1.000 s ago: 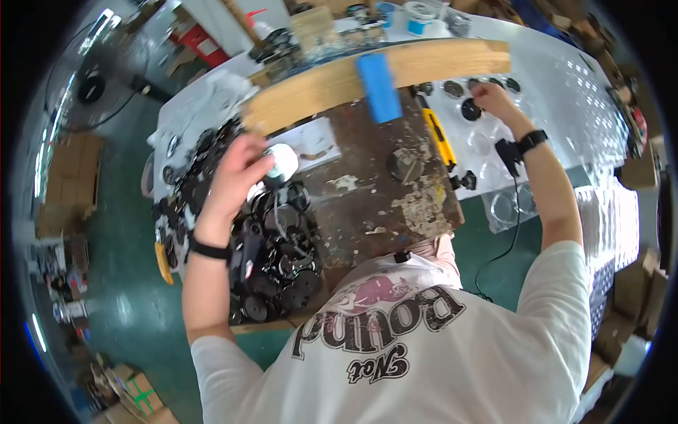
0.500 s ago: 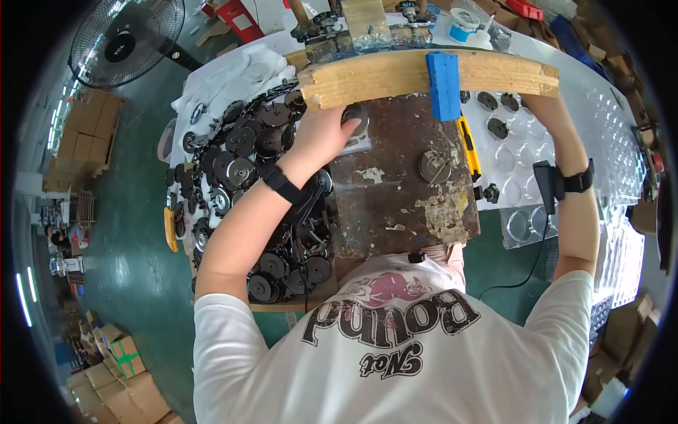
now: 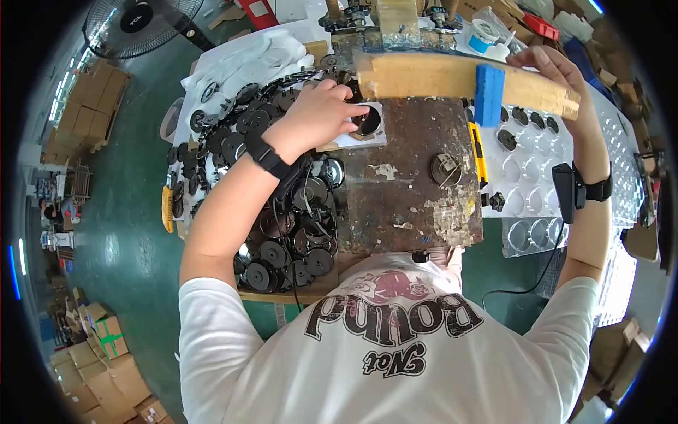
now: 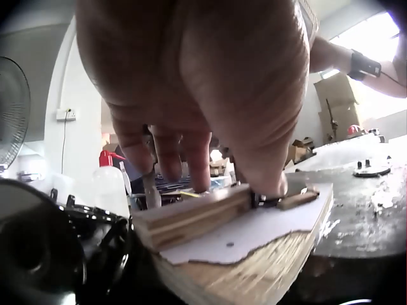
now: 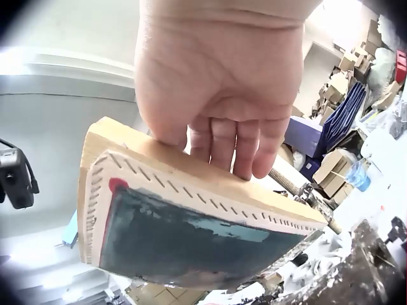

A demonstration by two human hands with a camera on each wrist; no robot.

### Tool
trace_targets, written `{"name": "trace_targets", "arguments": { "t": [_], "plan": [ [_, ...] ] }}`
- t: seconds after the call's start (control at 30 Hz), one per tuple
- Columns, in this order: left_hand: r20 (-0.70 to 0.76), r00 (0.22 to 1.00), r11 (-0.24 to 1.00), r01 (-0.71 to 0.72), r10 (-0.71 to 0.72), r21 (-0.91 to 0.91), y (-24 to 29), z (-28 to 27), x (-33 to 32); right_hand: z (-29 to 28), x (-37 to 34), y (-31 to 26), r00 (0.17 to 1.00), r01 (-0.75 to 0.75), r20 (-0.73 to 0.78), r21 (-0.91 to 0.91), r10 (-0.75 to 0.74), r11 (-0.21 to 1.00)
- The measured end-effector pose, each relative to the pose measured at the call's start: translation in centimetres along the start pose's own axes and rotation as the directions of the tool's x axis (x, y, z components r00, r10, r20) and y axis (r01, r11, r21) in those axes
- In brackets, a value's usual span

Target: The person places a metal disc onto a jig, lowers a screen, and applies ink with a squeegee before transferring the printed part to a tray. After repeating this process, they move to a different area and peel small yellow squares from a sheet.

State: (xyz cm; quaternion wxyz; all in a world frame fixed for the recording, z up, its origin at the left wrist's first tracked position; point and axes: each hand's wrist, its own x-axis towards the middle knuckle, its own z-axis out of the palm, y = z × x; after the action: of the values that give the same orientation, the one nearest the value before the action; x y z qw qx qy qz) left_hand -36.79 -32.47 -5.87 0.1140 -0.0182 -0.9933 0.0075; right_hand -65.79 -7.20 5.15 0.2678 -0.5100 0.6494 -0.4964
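My left hand [image 3: 314,119] reaches over a small wooden board with a white top [image 4: 254,236]. The thumb touches a dark round disc [image 3: 367,124] lying on that board, and the other fingers extend past it. From close up, this hand's thumb and fingertips point straight down around a wooden strip [image 4: 191,219] on the board. At the right, my right hand [image 3: 554,69] grips the edge of a raised wooden screen frame [image 3: 424,76], whose stapled mesh [image 5: 203,235] faces downward. A blue block [image 3: 489,95] sits on the frame's front bar.
A heap of black round parts [image 3: 261,134] covers the left side. On the right, clear trays [image 3: 522,169] hold several dark discs. A yellow cutter [image 3: 477,152] lies along the brown worktop's right edge [image 3: 395,205]. White bottles and a tub [image 3: 483,34] stand behind.
The right hand has left the dark discs on the right tray and now holds the screen frame's edge. The left hand has brought a disc onto the white-topped board. The head view has shifted.
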Motion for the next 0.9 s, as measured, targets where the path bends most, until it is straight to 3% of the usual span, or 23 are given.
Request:
{"name": "trace_targets", "arguments": {
  "t": [0.03, 0.13, 0.17, 0.2, 0.27, 0.3, 0.37, 0.4, 0.47, 0.5, 0.6, 0.9],
  "plan": [
    [-0.005, 1.000, 1.000, 0.006, -0.006, -0.002, -0.1, -0.2, -0.4, 0.1, 0.1, -0.2, 1.000, 0.001, 0.007, -0.005, -0.001, 1.000],
    [0.010, 0.986, 0.945, 0.164, -0.168, -0.283, 0.8, -1.2, -1.6, 0.2, 0.2, -1.2, 0.943, 0.044, 0.332, -0.234, 0.037, 0.971],
    [0.003, 0.985, 0.945, 0.164, -0.170, -0.283, 1.7, -1.6, -2.2, 0.5, 0.6, -1.3, 0.942, 0.048, 0.334, -0.239, 0.036, 0.970],
    [0.040, 0.952, 0.786, 0.273, -0.302, -0.555, 3.4, -2.7, -2.7, 1.2, 1.1, -1.2, 0.935, 0.058, 0.351, -0.291, 0.050, 0.955],
    [0.224, 0.847, 0.230, 0.369, -0.481, -0.901, 6.5, -4.3, -3.6, 3.3, 2.3, -0.9, 0.919, 0.077, 0.384, -0.389, 0.085, 0.918],
    [0.223, 0.847, 0.228, 0.368, -0.483, -0.902, 7.2, -4.1, -3.7, 4.4, 3.2, -1.0, 0.918, 0.078, 0.386, -0.391, 0.087, 0.917],
    [0.304, 0.861, 0.362, 0.459, -0.408, -0.812, 8.2, -3.2, -3.9, 7.1, 5.5, -1.1, 0.940, 0.302, 0.317, -0.615, -0.122, 0.728],
    [0.347, 0.859, 0.430, 0.493, -0.375, -0.756, 8.5, -2.7, -4.0, 8.5, 6.5, -0.6, 0.939, 0.307, 0.321, -0.614, -0.125, 0.727],
    [0.344, 0.860, 0.457, 0.496, -0.377, -0.738, 8.5, -1.2, -4.3, 10.9, 8.0, 0.7, 0.912, 0.405, 0.219, -0.607, -0.345, 0.683],
    [0.344, 0.861, 0.482, 0.498, -0.375, -0.721, 8.5, -0.4, -4.5, 11.7, 8.2, 1.0, 0.910, 0.409, 0.221, -0.607, -0.350, 0.681],
    [0.344, 0.860, 0.489, 0.500, -0.376, -0.714, 8.4, -0.1, -4.6, 13.4, 8.7, 1.0, 0.936, 0.343, 0.341, -0.820, -0.092, 0.459],
    [0.368, 0.855, 0.445, 0.508, -0.366, -0.737, 8.3, 0.2, -4.7, 15.1, 2.0, 0.3, 0.837, 0.530, 0.484, -0.604, -0.254, 0.595]
  ]
}}
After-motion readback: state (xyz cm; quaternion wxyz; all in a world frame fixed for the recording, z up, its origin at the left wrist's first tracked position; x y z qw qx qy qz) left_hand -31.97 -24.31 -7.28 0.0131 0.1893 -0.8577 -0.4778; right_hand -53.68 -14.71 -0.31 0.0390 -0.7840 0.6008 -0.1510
